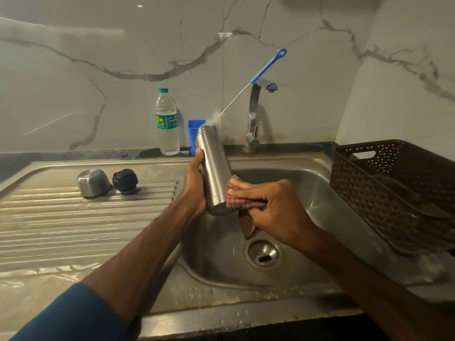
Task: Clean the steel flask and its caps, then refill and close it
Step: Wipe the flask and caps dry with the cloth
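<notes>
Above the sink (pixel 320 193) the steel flask (pixel 213 163) is nearly upright. Its long axis leans a bit left, with the mouth up toward the wall and the base toward the person. Wet smooth steel, so probably slippery but rigid; mid-body looks like the safest place to grip. The left hand (pixel 195 183) wraps it there, and the right hand (pixel 273 207) clamps a checked cloth (pixel 236 200) on its lower end. A bottle brush (pixel 267 65) sticks out of the mouth. The steel cap (pixel 93 182) and black cap (pixel 125 180) sit left of the sink.

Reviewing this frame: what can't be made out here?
All head view:
- flask inside: mouth faces away, brush stuck in it.
- cup: mostly behind the flask, contents hidden.
- basket: cut by the right edge, interior dark.
- bottle label: print too small.
- drain: dark bit in it unclear.
</notes>
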A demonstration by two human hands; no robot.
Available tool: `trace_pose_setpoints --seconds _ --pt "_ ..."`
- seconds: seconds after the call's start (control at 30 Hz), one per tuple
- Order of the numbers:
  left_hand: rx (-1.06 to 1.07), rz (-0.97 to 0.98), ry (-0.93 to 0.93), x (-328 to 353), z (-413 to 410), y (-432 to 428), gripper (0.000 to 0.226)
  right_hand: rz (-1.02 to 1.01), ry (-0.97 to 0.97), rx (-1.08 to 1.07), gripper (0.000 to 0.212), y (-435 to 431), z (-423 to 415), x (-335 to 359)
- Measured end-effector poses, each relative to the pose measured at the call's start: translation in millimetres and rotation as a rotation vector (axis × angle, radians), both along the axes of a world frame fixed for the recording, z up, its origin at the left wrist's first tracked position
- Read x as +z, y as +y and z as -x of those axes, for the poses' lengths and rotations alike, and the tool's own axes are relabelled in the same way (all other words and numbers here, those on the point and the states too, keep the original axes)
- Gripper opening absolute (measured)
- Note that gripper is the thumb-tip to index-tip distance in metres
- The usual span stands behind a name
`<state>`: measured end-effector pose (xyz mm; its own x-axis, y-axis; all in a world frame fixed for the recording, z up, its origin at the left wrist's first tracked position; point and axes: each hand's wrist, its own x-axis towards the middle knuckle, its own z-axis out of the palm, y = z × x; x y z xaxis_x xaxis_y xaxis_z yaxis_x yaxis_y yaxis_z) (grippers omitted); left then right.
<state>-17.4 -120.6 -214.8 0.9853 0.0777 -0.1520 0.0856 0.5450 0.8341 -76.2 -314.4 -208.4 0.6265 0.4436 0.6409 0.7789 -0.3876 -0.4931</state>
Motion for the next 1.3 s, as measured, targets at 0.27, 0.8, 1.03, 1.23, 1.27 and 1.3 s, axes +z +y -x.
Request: trace_pose_setpoints --seconds 0.27,0.8,1.03,1.23,1.27,1.3 --pt "-0.066 0.082 0.005 4.7 3.9 -3.7 0.070 -0.041 -0.044 0.084 0.052 2.5 1.3 0.2" --pt "-0.177 -0.116 0.044 9.5 17.0 -25.4 0.068 -0.110 0.086 -0.084 0.060 -3.7 -26.9 0.1" --pt "-0.258 -0.197 0.013 13.5 21.5 -25.0 0.065 -0.070 0.030 -0.034 0.063 -11.5 -27.9 -0.6" --pt "-0.272 -0.248 0.007 15.8 26.9 -30.6 0.065 -0.054 0.005 -0.086 0.062 -14.5 -25.8 0.6" --pt "-0.263 -0.252 0.008 14.7 25.2 -28.3 0.065 -0.024 -0.014 -0.034 0.060 -13.0 -22.7 -1.2" --pt "-0.260 -0.258 0.012 13.1 24.3 -25.9 0.066 -0.006 -0.028 -0.006 0.058 -11.5 -22.7 -3.1"
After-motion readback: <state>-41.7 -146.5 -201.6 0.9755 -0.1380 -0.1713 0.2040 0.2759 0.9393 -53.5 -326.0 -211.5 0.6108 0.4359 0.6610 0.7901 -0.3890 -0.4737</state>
